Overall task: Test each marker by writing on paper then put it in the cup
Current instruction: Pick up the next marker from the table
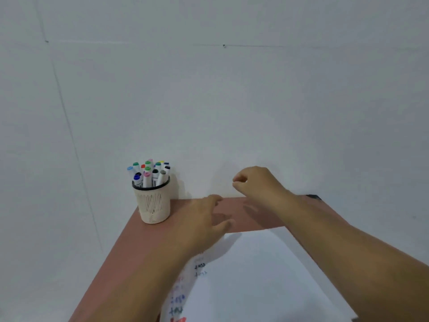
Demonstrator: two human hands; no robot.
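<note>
Plain white wall [209, 89] behind a reddish-brown table [130, 247]. Cup [153, 206], cream mesh with a black rim, stands at the table's far left corner, full of capped markers [149, 174]. Paper [250, 275] lies near; coloured scribbles along its left edge, too blurred to read. Left hand [204, 219] hovers low over the table, fingers spread, holding nothing. Right hand [254, 180] raised, fingers curled, empty.
</note>
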